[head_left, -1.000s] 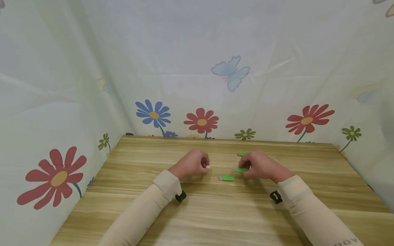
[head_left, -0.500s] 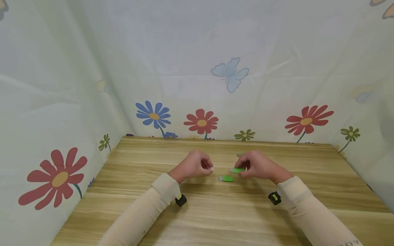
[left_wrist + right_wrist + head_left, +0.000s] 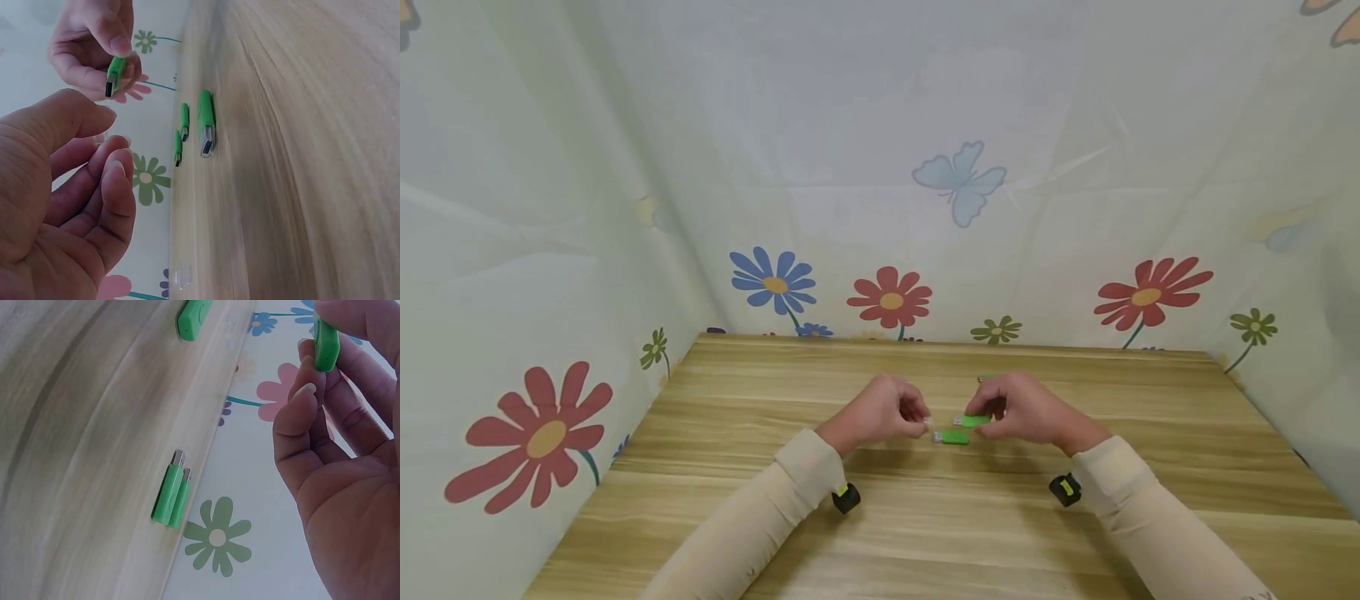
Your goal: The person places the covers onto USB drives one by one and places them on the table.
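Note:
My left hand (image 3: 880, 410) pinches a small clear cap (image 3: 100, 139) between thumb and fingertips, mostly hidden by the fingers. My right hand (image 3: 1033, 412) pinches a green USB stick (image 3: 974, 422) by its body above the table. Its bare metal plug (image 3: 110, 86) points toward the left hand, with a short gap between plug and cap. Just below the hands lies another green USB stick (image 3: 206, 122), a clear cap over its plug. Farther back, two green USB sticks (image 3: 167, 495) lie side by side with bare metal plugs, largely hidden by the right hand in the head view.
The wood-grain table (image 3: 737, 517) extends round the hands. A small clear piece (image 3: 182, 276), possibly another cap, lies on it near the back edge. A white curtain (image 3: 820, 150) with printed flowers encloses the back and sides.
My left hand has moved right with the cap. The right hand has shifted left and slightly nearer with its USB stick, narrowing the gap. The capped stick on the table stays put.

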The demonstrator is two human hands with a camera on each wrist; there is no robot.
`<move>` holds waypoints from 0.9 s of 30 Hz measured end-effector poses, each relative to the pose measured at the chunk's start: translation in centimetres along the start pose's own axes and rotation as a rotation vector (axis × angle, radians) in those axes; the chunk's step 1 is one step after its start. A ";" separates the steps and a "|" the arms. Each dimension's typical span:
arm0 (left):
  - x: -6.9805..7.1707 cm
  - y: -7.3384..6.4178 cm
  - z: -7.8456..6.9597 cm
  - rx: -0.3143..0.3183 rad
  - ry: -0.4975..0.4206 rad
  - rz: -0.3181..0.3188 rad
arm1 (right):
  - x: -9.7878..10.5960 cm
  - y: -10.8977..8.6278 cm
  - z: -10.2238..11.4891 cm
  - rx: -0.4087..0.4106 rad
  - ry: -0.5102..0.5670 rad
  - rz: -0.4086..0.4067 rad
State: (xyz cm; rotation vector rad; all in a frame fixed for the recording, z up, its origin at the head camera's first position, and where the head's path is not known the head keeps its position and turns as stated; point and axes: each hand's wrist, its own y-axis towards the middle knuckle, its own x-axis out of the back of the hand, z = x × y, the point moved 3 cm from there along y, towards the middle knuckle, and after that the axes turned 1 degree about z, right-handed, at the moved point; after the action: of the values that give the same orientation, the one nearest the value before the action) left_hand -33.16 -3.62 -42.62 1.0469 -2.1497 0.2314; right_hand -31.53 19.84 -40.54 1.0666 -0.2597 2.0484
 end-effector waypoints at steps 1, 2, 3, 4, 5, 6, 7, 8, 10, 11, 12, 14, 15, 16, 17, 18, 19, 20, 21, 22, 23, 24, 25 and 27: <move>-0.1 0.0 0.0 0.008 -0.007 0.003 | -0.1 0.0 0.0 0.002 0.007 0.001; -0.2 0.0 -0.1 0.015 -0.014 0.006 | -0.1 0.0 0.0 0.005 0.016 0.002; -0.2 0.0 -0.1 0.019 -0.017 0.007 | -0.2 0.0 0.1 0.007 0.022 0.003; -0.3 0.0 -0.1 0.019 -0.018 0.009 | -0.2 0.0 0.1 0.010 0.026 0.004; -0.4 0.0 -0.2 0.020 -0.019 0.010 | -0.3 0.0 0.1 0.012 0.030 0.004; -0.4 0.1 -0.2 0.020 -0.021 0.013 | -0.3 0.1 0.1 0.014 0.034 0.004; -0.5 0.1 -0.2 0.018 -0.019 0.015 | -0.3 0.1 0.0 0.016 0.036 0.003; -0.5 0.1 -0.3 0.014 -0.011 0.017 | -0.4 0.1 0.0 0.018 0.037 0.001; -0.6 0.2 -0.4 0.011 0.001 0.020 | -0.4 0.1 0.0 0.020 0.036 -0.003; -0.6 0.3 -0.5 0.011 0.008 0.021 | -0.4 0.1 0.0 0.022 0.036 -0.004; -0.6 0.3 -0.5 0.013 0.012 0.023 | -0.5 0.1 0.0 0.022 0.038 -0.006; -0.7 0.4 -0.6 0.017 0.024 0.024 | -0.5 0.1 0.1 0.025 0.037 -0.008; -0.7 0.5 -0.7 0.019 0.026 0.024 | -0.5 0.1 0.1 0.025 0.035 -0.010; -0.8 0.5 -0.7 0.021 0.025 0.024 | -0.5 0.1 0.1 0.027 0.032 -0.011; -0.8 0.5 -0.7 0.022 0.022 0.024 | -0.6 0.1 0.2 0.029 0.031 -0.013; -0.9 0.6 -0.7 0.024 0.019 0.024 | -0.6 0.1 0.3 0.032 0.030 -0.014; -0.9 0.6 -0.7 0.024 0.016 0.025 | -0.6 0.1 0.3 0.037 0.025 -0.016; -1.0 0.6 -0.8 0.024 0.011 0.025 | -0.6 0.1 0.4 0.041 0.024 -0.018; -1.0 0.6 -0.8 0.026 0.004 0.026 | -0.6 0.1 0.4 0.045 0.022 -0.019; -1.1 0.6 -0.8 0.027 -0.001 0.026 | -0.6 0.1 0.5 0.049 0.021 -0.021; -1.1 0.6 -0.9 0.027 -0.001 0.025 | -0.6 0.1 0.5 0.052 0.021 -0.021; -1.1 0.6 -1.0 0.027 0.000 0.024 | -0.6 0.1 0.5 0.054 0.021 -0.022; -1.1 0.6 -1.0 0.026 0.001 0.023 | -0.6 0.1 0.6 0.055 0.022 -0.022; -1.1 0.6 -1.1 0.022 -0.002 0.021 | -0.6 0.1 0.6 0.055 0.025 -0.021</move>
State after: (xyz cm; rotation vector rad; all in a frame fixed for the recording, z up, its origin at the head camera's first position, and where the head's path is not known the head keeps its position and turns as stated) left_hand -32.52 -2.07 -42.46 1.0380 -2.1652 0.2650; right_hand -31.03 19.13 -40.63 1.0725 -0.1792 2.0590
